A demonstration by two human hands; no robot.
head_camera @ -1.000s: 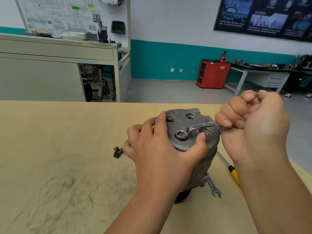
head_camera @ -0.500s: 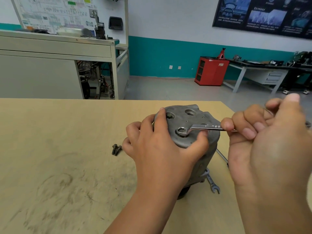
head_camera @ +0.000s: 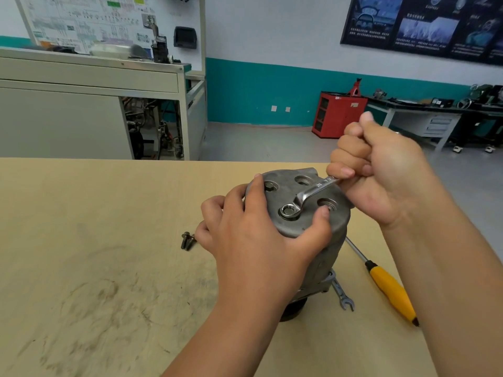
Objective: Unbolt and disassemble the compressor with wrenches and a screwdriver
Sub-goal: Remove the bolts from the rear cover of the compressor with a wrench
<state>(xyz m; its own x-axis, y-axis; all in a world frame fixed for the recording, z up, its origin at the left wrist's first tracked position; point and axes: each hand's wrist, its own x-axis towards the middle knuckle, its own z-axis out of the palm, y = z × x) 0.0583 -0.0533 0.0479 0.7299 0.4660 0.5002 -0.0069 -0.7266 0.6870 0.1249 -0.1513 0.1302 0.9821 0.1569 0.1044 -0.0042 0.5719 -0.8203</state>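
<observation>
swung round, that ring wrench [head_camera: 309,196]: handle from three o'clock to about one, right hand [head_camera: 381,175] fisted on its end. left hand [head_camera: 253,240] clamps the one compressor [head_camera: 296,227], upright on the table [head_camera: 81,240]. two loose bolts [head_camera: 187,240] lie at its nine o'clock; one open-end wrench [head_camera: 343,296] and one yellow screwdriver [head_camera: 389,287] at four. two wrenches in all.
</observation>
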